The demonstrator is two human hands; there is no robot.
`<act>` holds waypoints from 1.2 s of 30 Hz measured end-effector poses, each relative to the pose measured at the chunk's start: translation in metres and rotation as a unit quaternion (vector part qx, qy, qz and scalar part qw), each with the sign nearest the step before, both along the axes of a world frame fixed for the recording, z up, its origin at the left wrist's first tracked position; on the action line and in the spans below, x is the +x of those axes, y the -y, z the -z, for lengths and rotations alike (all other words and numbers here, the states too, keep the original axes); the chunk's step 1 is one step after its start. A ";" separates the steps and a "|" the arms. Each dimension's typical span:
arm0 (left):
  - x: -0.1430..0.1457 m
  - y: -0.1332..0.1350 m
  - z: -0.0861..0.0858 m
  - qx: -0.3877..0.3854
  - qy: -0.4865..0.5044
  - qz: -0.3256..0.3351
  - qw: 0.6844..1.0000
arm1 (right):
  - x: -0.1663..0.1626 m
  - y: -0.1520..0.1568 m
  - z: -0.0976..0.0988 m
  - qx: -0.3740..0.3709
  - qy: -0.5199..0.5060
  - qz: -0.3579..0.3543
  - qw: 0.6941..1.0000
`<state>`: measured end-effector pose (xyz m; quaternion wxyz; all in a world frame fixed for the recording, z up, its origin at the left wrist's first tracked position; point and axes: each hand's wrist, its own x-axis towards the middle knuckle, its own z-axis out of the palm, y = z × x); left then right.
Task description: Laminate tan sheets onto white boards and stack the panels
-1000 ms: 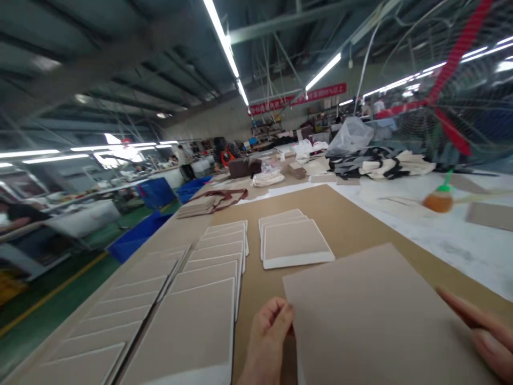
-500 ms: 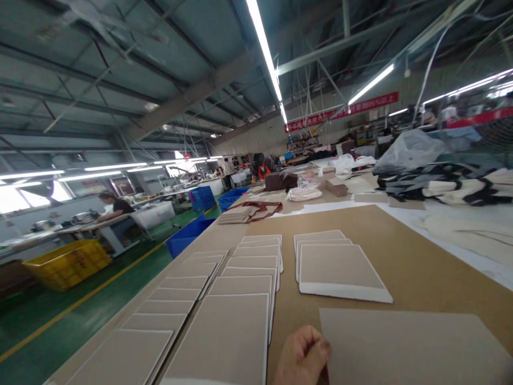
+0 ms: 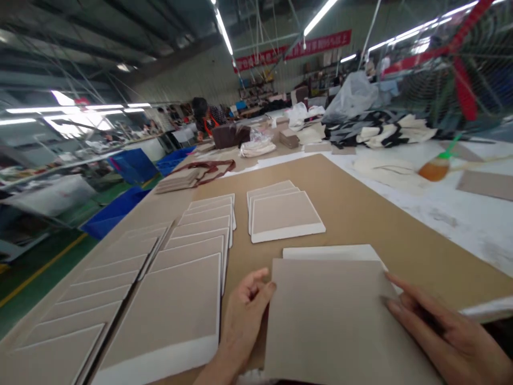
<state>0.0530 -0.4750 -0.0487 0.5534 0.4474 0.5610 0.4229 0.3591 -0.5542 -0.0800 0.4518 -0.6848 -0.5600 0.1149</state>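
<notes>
A flat taupe panel point(image 3: 336, 315) lies in front of me, over a white-edged piece point(image 3: 328, 251) that shows along its far side. The panel's left edge is pinched by my left hand point(image 3: 246, 307), thumb against forefinger. On the opposite edge my right hand point(image 3: 444, 326) grips it between thumb and fingers. To the left, taupe panels with white borders point(image 3: 176, 305) overlap in a row, with another overlapping row point(image 3: 96, 289) beyond them. A small fanned group of similar panels point(image 3: 286, 214) rests just past the held one.
The brown board point(image 3: 360, 214) covers the tabletop. Farther along are a stack of panels point(image 3: 176, 182), brown straps point(image 3: 212, 171) and dark and cream scraps point(image 3: 372, 131). An orange bottle with a green nozzle point(image 3: 435, 168) lies right. Blue bins point(image 3: 116, 211) flank the table's left edge.
My view has swung right and downward. My right hand has come into view on the panel's right edge, and the white-edged piece now shows behind the panel.
</notes>
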 end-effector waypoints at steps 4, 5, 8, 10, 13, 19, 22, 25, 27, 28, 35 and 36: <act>-0.005 0.003 0.001 0.035 -0.109 0.046 0.992 | -0.007 -0.005 -0.010 -0.062 -0.028 -0.030 0.997; -0.005 0.003 0.000 0.057 -0.146 0.051 0.986 | -0.008 -0.008 -0.014 -0.070 -0.030 -0.030 0.997; 0.000 0.002 -0.003 0.111 -0.211 0.066 0.969 | -0.005 -0.017 -0.022 -0.084 -0.017 -0.024 0.996; 0.007 -0.002 -0.006 0.125 -0.212 0.077 0.966 | 0.000 -0.022 -0.025 -0.086 -0.009 -0.011 0.996; 0.018 -0.007 -0.008 0.137 -0.205 0.103 0.964 | 0.012 -0.027 -0.023 -0.102 -0.013 0.016 0.995; 0.029 -0.015 -0.003 0.147 -0.260 0.127 0.946 | 0.024 -0.038 -0.013 -0.136 -0.009 0.029 0.990; 0.028 -0.019 -0.001 0.139 -0.281 0.139 0.939 | 0.027 -0.044 -0.009 -0.128 0.001 0.023 0.991; 0.025 -0.021 -0.002 0.131 -0.302 0.157 0.931 | 0.032 -0.046 -0.004 -0.134 0.010 0.006 0.991; 0.025 -0.023 -0.002 0.121 -0.314 0.163 0.928 | 0.034 -0.046 -0.002 -0.141 0.018 -0.006 0.990; 0.025 -0.024 -0.002 0.117 -0.317 0.164 0.927 | 0.034 -0.046 -0.002 -0.141 0.021 -0.007 0.990; 0.026 -0.026 0.000 0.124 -0.335 0.166 0.919 | 0.021 -0.048 -0.014 -0.136 0.007 0.022 0.990; 0.026 -0.026 0.000 0.126 -0.337 0.166 0.918 | 0.020 -0.048 -0.015 -0.138 0.007 0.025 0.990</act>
